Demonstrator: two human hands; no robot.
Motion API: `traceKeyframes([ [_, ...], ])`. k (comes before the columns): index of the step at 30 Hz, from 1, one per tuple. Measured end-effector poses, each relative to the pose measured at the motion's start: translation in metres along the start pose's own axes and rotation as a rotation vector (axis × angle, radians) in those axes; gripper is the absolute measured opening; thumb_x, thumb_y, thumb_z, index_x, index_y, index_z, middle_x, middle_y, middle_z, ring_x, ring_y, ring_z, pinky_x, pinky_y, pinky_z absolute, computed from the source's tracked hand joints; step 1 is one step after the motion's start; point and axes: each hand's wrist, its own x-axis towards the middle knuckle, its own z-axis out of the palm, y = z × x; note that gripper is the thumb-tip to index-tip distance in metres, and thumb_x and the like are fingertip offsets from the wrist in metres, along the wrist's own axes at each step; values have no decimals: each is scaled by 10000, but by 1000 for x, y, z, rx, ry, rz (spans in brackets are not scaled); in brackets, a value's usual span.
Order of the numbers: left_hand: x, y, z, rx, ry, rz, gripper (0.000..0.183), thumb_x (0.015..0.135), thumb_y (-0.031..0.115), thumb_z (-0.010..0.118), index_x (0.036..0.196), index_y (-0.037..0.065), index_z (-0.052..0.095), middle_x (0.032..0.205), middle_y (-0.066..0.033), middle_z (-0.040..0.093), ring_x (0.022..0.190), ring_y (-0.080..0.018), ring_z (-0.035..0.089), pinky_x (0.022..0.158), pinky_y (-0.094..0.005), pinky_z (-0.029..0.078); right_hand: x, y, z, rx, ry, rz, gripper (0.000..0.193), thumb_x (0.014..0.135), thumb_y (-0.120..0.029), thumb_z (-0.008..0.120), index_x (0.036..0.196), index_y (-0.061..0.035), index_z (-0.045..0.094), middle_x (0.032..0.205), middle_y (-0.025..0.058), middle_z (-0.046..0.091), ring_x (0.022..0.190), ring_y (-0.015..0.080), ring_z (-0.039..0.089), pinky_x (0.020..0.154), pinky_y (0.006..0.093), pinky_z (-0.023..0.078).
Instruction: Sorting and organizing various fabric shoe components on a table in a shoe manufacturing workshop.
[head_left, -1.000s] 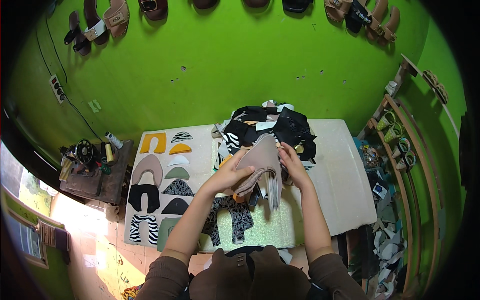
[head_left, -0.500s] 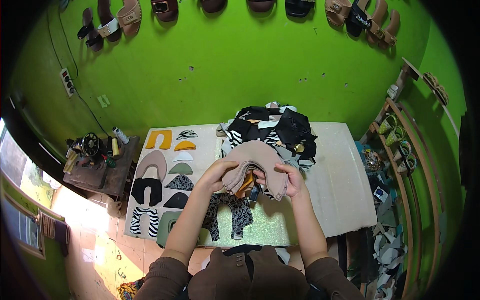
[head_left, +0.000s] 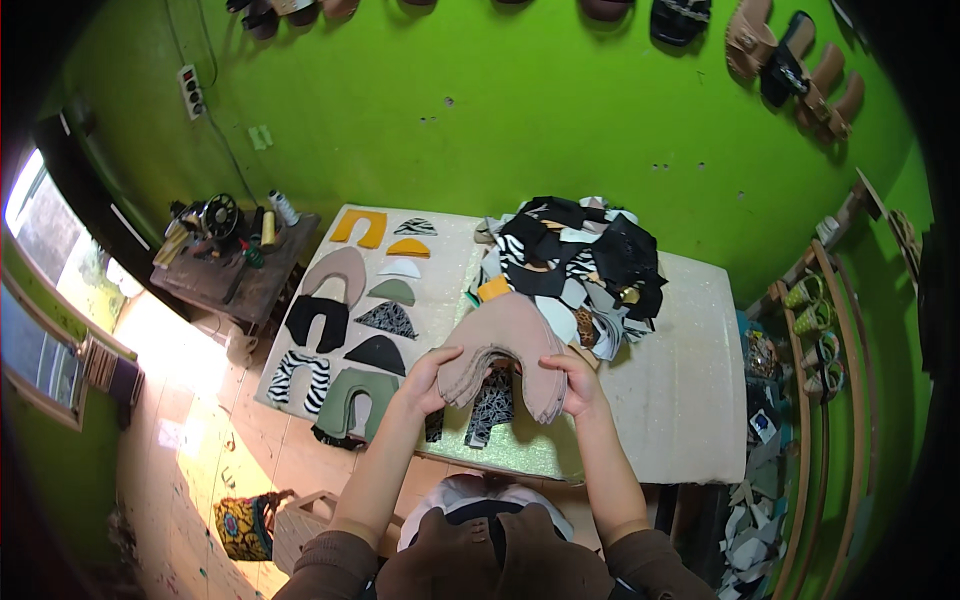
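My left hand and my right hand grip the two legs of a stack of beige U-shaped fabric pieces, thumbs on top and the other fingers mostly hidden beneath. The stack is in the air over the table's front part, its curved end pointing away from me. Its layered edges show along the inner curve. Under it lies a black-and-grey patterned U-shaped piece, partly covered. Just beyond the stack, a large heap of mixed fabric scraps in black, white, zebra and leopard print spreads on the table.
Sorted U-shaped and half-round pieces lie in two columns on the left of the pale table. A sewing machine stands on a wooden stand at far left. Right of the table are a wooden rack and scraps. Sandals hang above.
My right fingers have left the stack's inner gap for its outer edge. The yellow piece there is gone from the gap; a yellow piece now shows at the heap's front. My view has shifted.
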Motion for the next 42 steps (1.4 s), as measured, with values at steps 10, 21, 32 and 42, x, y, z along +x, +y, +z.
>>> traceKeyframes([
  [10,-59,-6,-43,126,269,152,295,896,103,441,1163,-22,455,1034,-154,597,878,-244,622,722,-331,529,29,66,29,-66,105,161,559,790,-7,540,1317,-35,353,1143,110,540,984,199,569,848,314,471],
  [21,-85,85,-133,479,441,153,341,833,148,616,1106,-33,521,956,-81,611,818,-144,594,734,-271,473,138,126,61,-137,58,253,618,764,51,538,1338,-19,318,1217,130,496,1088,211,517,914,306,422],
  [32,-38,295,-242,1270,665,492,417,732,210,679,1056,-26,565,943,-183,632,867,-239,619,761,-312,468,344,178,142,-199,159,137,591,784,6,542,1335,-22,329,1189,117,517,1060,210,524,891,316,431],
  [42,21,361,-243,1498,701,402,474,740,167,640,1151,-29,507,1029,-246,591,977,-334,584,834,-361,452,428,182,128,-316,426,-45,530,801,38,490,1315,-22,377,1225,120,493,1099,210,488,937,301,378],
])
